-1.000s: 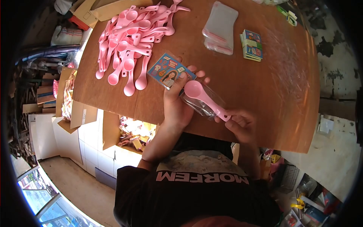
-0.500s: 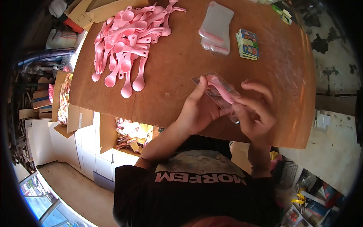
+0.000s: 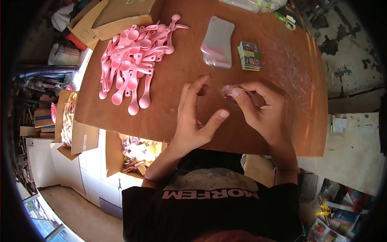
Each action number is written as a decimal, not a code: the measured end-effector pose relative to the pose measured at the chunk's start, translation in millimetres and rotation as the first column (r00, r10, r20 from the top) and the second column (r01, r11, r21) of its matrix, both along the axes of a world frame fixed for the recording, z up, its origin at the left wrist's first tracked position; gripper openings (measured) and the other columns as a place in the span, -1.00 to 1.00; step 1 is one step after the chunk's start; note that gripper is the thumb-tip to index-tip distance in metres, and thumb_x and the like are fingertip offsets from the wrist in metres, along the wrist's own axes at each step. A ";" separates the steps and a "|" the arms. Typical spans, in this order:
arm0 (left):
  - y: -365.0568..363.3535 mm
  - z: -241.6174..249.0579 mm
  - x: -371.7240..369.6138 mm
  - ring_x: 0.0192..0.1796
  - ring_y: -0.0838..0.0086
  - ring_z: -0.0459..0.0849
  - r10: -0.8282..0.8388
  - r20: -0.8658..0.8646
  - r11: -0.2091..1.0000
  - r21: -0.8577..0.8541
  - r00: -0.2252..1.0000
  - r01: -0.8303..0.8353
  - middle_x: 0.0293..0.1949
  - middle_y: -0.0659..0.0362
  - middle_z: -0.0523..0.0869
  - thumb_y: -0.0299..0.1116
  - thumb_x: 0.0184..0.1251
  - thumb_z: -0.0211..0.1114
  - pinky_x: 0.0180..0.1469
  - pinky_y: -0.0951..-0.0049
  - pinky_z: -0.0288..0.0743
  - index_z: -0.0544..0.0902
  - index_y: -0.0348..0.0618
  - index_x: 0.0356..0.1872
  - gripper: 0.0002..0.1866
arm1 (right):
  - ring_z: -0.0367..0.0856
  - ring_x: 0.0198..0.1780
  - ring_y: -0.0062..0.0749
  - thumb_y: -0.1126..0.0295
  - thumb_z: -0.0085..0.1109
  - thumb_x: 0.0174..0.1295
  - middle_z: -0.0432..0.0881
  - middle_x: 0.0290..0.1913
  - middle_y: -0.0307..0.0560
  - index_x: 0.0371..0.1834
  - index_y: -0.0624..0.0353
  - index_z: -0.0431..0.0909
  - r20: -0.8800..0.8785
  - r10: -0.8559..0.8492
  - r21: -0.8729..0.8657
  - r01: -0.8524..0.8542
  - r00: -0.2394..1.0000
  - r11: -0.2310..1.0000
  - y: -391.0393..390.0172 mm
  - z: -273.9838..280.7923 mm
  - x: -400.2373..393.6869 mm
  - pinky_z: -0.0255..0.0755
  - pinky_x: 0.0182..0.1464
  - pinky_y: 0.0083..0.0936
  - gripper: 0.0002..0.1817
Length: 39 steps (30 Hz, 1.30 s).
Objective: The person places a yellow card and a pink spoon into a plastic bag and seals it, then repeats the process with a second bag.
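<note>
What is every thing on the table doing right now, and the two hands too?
Left hand: open, fingers spread, holding nothing.
Right hand: pinching the clear packet.
Clear packet: held above the table, something pink inside.
Pink spoons: loose pile, lying flat.
Empty clear bags: stacked flat.
Picture cards: small neat stack.
Cardboard box: lying at the table's far edge.

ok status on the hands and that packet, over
Right hand pinching the clear packet with pink spoon inside. Left hand open beside it, holding nothing. Spoon pile, bag stack and cards sit apart.
</note>
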<state>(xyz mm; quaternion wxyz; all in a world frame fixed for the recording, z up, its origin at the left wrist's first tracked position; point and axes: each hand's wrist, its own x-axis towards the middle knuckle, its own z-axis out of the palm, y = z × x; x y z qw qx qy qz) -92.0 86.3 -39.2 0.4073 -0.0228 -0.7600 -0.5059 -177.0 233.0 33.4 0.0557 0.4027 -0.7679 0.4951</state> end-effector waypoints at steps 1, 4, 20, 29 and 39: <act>-0.2 8.1 0.1 -0.15 0.37 0.67 -0.038 -0.001 0.999 -0.004 0.999 0.038 -0.04 -0.04 0.62 -0.37 0.26 0.39 -0.17 0.51 0.54 0.49 -0.34 0.19 -0.50 | 0.63 -0.39 -0.69 0.53 0.28 0.25 0.70 -0.45 -0.17 -0.29 0.30 0.66 0.101 0.063 -0.003 -0.063 0.993 0.998 0.9 -7.2 1.1 0.46 -0.36 -0.70 -0.94; 7.9 9.8 7.0 -0.15 0.45 0.69 -0.309 0.034 0.875 0.402 0.950 0.271 -0.07 0.00 0.67 -0.38 0.32 0.35 -0.16 0.55 0.56 0.53 -0.35 0.15 -0.58 | 0.61 -0.38 -0.74 0.51 0.26 0.29 0.68 -0.45 -0.20 -0.25 0.31 0.65 0.386 0.159 -0.080 -0.138 0.909 0.987 -0.1 -11.1 12.3 0.46 -0.35 -0.73 -0.92; 8.0 31.6 21.0 -0.54 0.64 0.68 -0.310 0.327 0.907 0.384 0.893 0.174 -0.54 0.13 0.73 -0.46 0.45 0.17 -0.48 0.61 0.48 0.66 -0.34 -0.03 -0.79 | 0.57 -0.30 -0.33 0.58 0.39 0.02 0.57 -0.30 -0.13 -0.28 0.17 0.72 -0.299 0.071 0.185 -0.015 0.951 0.983 2.7 16.1 15.2 0.53 -0.32 -0.44 -0.82; 7.9 33.0 21.0 -0.49 0.35 0.76 -0.231 0.392 0.956 -0.077 0.890 0.282 -0.43 0.00 0.73 -0.56 0.33 0.22 -0.45 0.46 0.55 0.62 -0.39 0.00 -0.75 | 0.48 -0.34 -0.33 0.53 0.32 -0.07 0.44 -0.40 -0.21 -0.46 0.17 0.58 -0.454 0.116 0.345 0.054 0.884 0.937 10.3 13.8 10.8 0.47 -0.36 -0.42 -0.89; 10.3 29.1 22.2 -0.46 0.30 0.75 -0.429 0.397 0.903 0.202 0.811 0.379 -0.42 -0.02 0.73 -0.60 0.32 0.21 -0.39 0.43 0.56 0.64 -0.31 0.05 -0.72 | 0.55 -0.40 -0.32 0.61 0.34 -0.14 0.55 -0.34 -0.16 -0.36 0.18 0.63 -0.391 0.125 0.230 -0.035 0.912 0.973 21.1 10.2 4.8 0.47 -0.38 -0.41 -0.79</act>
